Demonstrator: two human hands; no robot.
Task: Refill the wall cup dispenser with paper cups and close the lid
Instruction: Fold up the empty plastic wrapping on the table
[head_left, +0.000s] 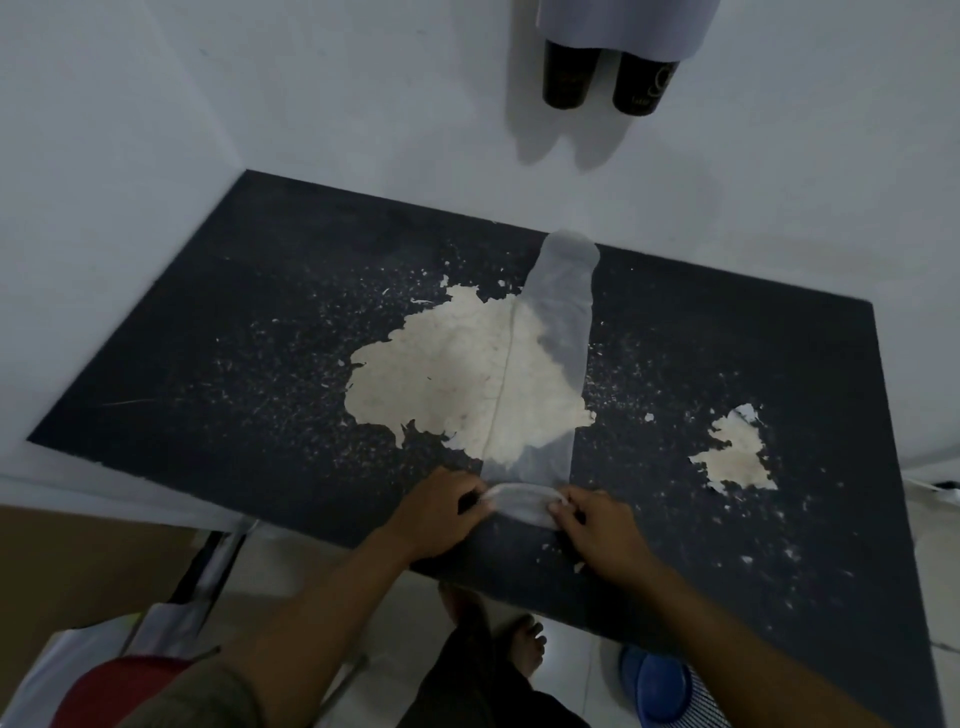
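Observation:
A long clear plastic sleeve lies flat on the dark table, running from the back wall to the front edge. It looks empty. My left hand and my right hand each pinch one side of the sleeve's near open end. On the wall above hangs the white cup dispenser, cut off by the top edge of the view. Two black paper cups stick out of its bottom side by side.
The table top is worn, with a large pale patch in the middle and a smaller one to the right. White walls close the back and left. Below the table are my bare feet and a blue object.

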